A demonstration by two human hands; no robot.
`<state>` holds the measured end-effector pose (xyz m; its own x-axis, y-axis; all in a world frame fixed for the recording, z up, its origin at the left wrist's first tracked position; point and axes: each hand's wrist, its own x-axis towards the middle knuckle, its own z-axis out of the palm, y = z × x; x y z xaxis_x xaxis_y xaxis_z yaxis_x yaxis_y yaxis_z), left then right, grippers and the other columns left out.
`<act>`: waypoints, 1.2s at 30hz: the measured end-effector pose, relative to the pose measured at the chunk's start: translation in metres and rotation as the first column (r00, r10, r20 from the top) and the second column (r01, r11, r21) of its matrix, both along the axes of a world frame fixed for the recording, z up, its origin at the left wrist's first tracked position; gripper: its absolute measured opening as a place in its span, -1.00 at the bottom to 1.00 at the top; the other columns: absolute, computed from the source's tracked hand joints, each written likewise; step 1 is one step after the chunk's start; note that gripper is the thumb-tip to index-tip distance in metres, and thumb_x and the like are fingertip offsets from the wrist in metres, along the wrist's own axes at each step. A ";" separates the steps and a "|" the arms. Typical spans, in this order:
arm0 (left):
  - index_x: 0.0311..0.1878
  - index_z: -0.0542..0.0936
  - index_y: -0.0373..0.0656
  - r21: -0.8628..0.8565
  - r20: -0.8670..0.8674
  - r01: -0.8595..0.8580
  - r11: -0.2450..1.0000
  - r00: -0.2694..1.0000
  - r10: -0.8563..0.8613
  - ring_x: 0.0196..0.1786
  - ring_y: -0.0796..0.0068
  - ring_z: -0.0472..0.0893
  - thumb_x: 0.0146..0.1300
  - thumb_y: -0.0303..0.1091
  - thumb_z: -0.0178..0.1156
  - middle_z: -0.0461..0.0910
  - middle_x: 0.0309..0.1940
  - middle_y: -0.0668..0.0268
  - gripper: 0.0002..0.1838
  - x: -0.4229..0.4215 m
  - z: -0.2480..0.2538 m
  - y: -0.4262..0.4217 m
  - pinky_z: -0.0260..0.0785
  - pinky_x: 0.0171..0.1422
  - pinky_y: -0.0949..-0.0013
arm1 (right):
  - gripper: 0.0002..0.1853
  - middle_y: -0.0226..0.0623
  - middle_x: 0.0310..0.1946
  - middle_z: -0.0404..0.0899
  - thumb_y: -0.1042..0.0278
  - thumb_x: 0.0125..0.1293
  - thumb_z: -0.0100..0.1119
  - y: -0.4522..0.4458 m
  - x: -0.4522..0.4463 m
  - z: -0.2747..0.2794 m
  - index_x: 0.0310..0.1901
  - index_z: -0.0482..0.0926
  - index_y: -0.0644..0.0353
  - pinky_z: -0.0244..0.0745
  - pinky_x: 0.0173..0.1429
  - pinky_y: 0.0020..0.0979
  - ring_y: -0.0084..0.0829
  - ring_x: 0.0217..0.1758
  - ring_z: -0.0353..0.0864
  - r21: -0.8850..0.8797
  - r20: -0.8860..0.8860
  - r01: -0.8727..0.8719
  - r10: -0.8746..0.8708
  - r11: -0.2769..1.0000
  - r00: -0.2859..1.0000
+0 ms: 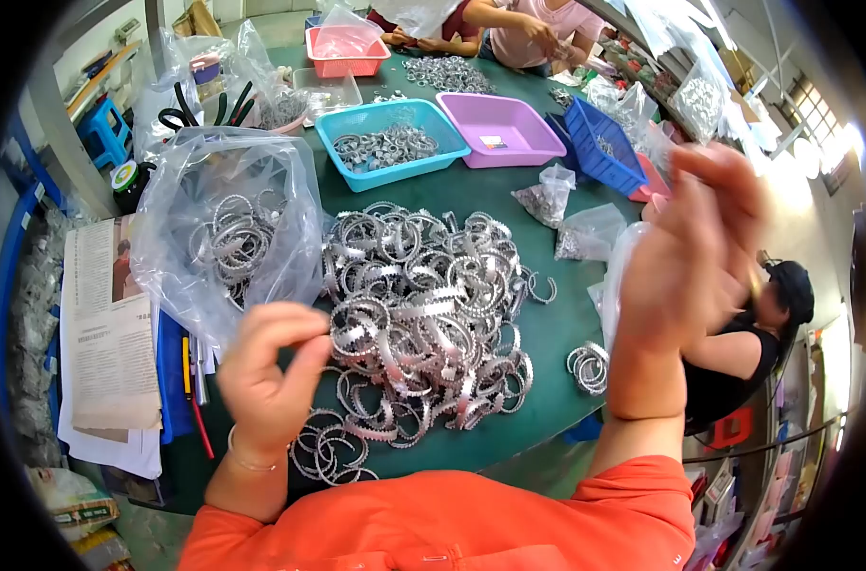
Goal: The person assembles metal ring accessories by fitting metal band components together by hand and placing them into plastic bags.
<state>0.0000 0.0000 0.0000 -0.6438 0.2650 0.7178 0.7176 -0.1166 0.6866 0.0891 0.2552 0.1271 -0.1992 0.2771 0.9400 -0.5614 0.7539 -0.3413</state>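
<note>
Has the left hand (269,376) low at the left flank of a heap of toothed metal rings (442,314) on the green bench (561,328). Curls thumb and forefinger toward each other, tips close, right at the rim of one ring (359,326); seems pinched there, though cannot tell whether truly held or merely overlapped from this angle. Finds that ring just to the right of the left grip, round face toward the camera, so no long axis to speak of. Has the right hand (690,247) raised, blurred, well apart from the heap; cannot tell whether spread or pressed together, nor whether holding anything. Puts the same ring low and leftward of the right grip, hence much nearer to the left. Shows a smaller cluster of rings (588,368) just beside the right forearm, apart from the heap, and loose rings (333,452) below the heap's left part, toward the body. Has an open clear bag (166,271) just beyond the left hand, with more rings inside
</note>
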 end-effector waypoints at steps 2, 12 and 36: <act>-0.27 0.53 -0.25 0.113 0.048 -0.057 0.992 0.998 0.052 -0.35 0.49 0.47 0.04 -0.65 0.19 0.50 -0.34 0.22 -0.84 -0.001 0.006 -0.016 0.34 -0.24 0.53 | -0.64 -0.10 -0.13 0.50 0.26 0.19 0.02 0.003 0.039 0.015 -0.06 0.44 0.36 0.25 0.18 -0.11 -0.22 -0.02 0.46 0.169 -0.109 0.037 -0.018 0.985 0.994; -0.27 0.42 -0.22 0.000 -0.385 0.491 0.871 0.804 -0.453 -0.47 0.52 0.25 0.15 -0.41 0.07 0.28 -0.43 0.34 -0.88 0.064 0.158 -0.095 0.07 -0.43 0.49 | -0.83 -0.40 -0.26 0.52 0.39 0.23 -0.05 -0.044 0.120 0.031 -0.18 0.50 0.12 0.29 -0.03 -0.37 -0.50 -0.20 0.47 0.340 -0.072 -0.451 0.501 0.825 0.862; -0.19 0.46 -0.18 -0.516 0.189 0.258 0.816 0.964 -0.186 -0.42 0.53 0.29 0.15 -0.37 0.11 0.34 -0.32 0.35 -0.83 0.073 -0.006 -0.076 0.11 -0.35 0.48 | -0.88 -0.32 -0.43 0.49 0.52 0.11 0.01 -0.066 0.073 -0.211 -0.30 0.51 0.22 0.28 -0.22 -0.39 -0.48 -0.38 0.42 0.153 0.832 -0.224 -0.003 0.962 0.555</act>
